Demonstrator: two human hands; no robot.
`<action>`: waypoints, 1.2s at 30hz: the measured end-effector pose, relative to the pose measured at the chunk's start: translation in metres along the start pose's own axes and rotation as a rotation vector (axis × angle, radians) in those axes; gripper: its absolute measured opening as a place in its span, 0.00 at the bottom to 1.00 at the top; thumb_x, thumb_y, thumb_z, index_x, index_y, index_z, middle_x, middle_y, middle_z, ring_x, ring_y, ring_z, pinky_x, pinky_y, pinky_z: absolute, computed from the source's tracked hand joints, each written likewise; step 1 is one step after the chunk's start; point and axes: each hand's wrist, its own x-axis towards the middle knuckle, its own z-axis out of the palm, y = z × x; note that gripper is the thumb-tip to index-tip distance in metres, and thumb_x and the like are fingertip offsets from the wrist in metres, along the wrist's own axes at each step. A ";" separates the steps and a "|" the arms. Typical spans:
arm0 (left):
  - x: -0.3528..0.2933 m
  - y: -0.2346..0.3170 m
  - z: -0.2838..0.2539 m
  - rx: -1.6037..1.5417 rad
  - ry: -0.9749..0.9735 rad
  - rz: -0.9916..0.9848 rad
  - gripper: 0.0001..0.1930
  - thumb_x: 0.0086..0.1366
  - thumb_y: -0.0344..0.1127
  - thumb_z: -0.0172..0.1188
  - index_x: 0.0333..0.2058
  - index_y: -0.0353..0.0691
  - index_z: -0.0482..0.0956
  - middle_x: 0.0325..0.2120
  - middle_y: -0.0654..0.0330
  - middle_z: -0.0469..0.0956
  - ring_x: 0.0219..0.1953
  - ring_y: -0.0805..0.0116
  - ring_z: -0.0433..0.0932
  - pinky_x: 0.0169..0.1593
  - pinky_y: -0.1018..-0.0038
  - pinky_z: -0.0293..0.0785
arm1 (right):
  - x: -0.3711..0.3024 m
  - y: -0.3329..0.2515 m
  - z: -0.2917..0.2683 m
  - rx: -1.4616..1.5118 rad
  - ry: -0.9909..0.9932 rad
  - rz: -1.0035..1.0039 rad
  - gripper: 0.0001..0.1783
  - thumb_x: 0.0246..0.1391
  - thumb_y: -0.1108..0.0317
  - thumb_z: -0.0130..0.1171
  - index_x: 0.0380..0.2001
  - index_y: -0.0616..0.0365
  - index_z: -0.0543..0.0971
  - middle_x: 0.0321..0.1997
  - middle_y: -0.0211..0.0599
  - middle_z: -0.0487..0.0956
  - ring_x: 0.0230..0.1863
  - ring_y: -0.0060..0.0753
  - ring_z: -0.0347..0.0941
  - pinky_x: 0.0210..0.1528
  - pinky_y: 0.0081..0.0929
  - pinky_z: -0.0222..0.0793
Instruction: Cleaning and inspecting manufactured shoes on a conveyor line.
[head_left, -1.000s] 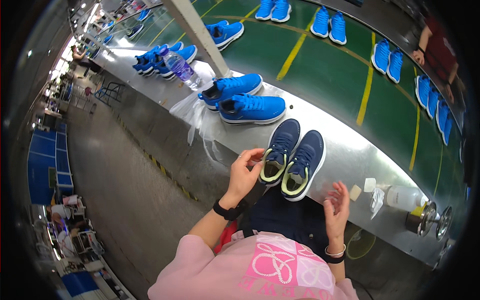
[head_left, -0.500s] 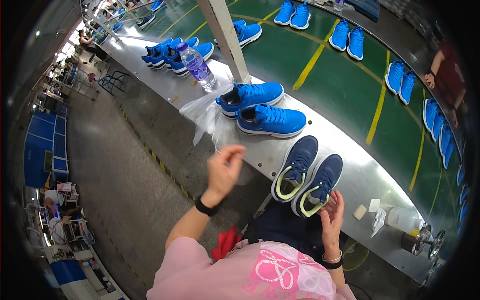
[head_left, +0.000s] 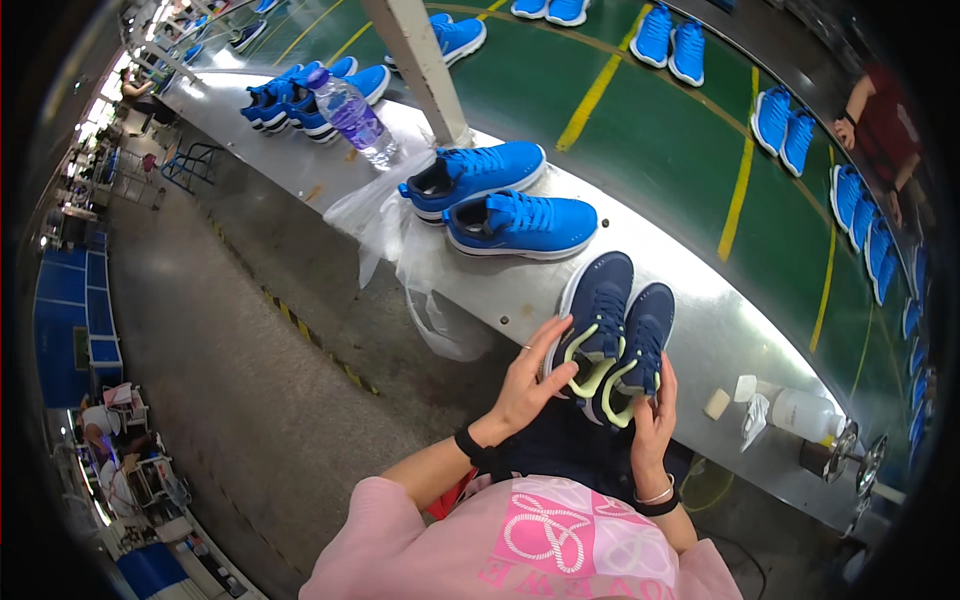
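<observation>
A pair of navy sneakers with pale yellow-green lining stands on the metal ledge in front of me, toes pointing away. The left navy sneaker (head_left: 601, 290) has my left hand (head_left: 527, 388) closed around its heel end, thumb near the collar and fingers along its outer side. At the heel of the right navy sneaker (head_left: 648, 335), my right hand (head_left: 654, 418) grips the outer side, its fingertips up near the collar. The two shoes touch or nearly touch at their heels. Just beyond them lie two bright blue sneakers (head_left: 535, 222) side by side, on a crumpled clear plastic bag (head_left: 375, 222).
A water bottle (head_left: 352, 118) leans near a metal post (head_left: 425, 75). A green conveyor belt (head_left: 690, 170) carries several blue pairs past the ledge. At right are a white plastic bottle (head_left: 803, 415), a beige block (head_left: 716, 403) and a metal-wheeled device (head_left: 845, 452). Another person's arm (head_left: 858, 105) shows across the belt.
My left hand has come rightward from empty air onto the left navy sneaker. The navy shoes are closer together, and my right hand has closed on the right one. The view has shifted slightly.
</observation>
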 end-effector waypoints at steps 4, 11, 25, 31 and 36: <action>0.013 0.002 -0.003 -0.324 -0.024 -0.066 0.29 0.68 0.33 0.55 0.66 0.31 0.63 0.67 0.52 0.63 0.70 0.62 0.58 0.71 0.70 0.50 | 0.011 -0.012 0.001 0.368 0.035 0.048 0.31 0.66 0.66 0.47 0.69 0.68 0.61 0.69 0.46 0.66 0.70 0.38 0.60 0.71 0.34 0.53; 0.035 0.020 0.008 -0.672 0.030 -0.197 0.27 0.70 0.30 0.53 0.66 0.33 0.63 0.61 0.60 0.66 0.56 0.77 0.71 0.56 0.79 0.67 | 0.035 -0.027 -0.012 0.384 0.126 0.013 0.28 0.68 0.62 0.47 0.67 0.66 0.66 0.65 0.39 0.71 0.60 0.27 0.67 0.66 0.28 0.58; 0.037 0.035 0.017 0.074 0.116 0.071 0.26 0.55 0.26 0.70 0.52 0.39 0.71 0.59 0.49 0.68 0.54 0.60 0.75 0.57 0.67 0.71 | 0.037 -0.038 -0.031 -0.248 0.181 -0.237 0.26 0.44 0.74 0.66 0.50 0.55 0.75 0.67 0.51 0.64 0.66 0.50 0.63 0.66 0.42 0.61; 0.037 0.029 0.018 0.669 0.120 0.305 0.12 0.55 0.28 0.72 0.39 0.38 0.84 0.57 0.50 0.75 0.57 0.57 0.76 0.58 0.66 0.71 | 0.036 -0.039 -0.031 -0.718 0.019 -0.354 0.27 0.39 0.65 0.76 0.47 0.46 0.81 0.65 0.52 0.66 0.58 0.58 0.69 0.60 0.44 0.66; 0.048 0.025 0.014 0.422 0.176 0.200 0.07 0.67 0.25 0.59 0.42 0.36 0.83 0.51 0.51 0.80 0.53 0.62 0.78 0.54 0.70 0.73 | 0.042 -0.026 -0.034 -0.585 0.076 -0.346 0.20 0.47 0.68 0.70 0.47 0.47 0.82 0.61 0.49 0.71 0.56 0.54 0.71 0.56 0.41 0.69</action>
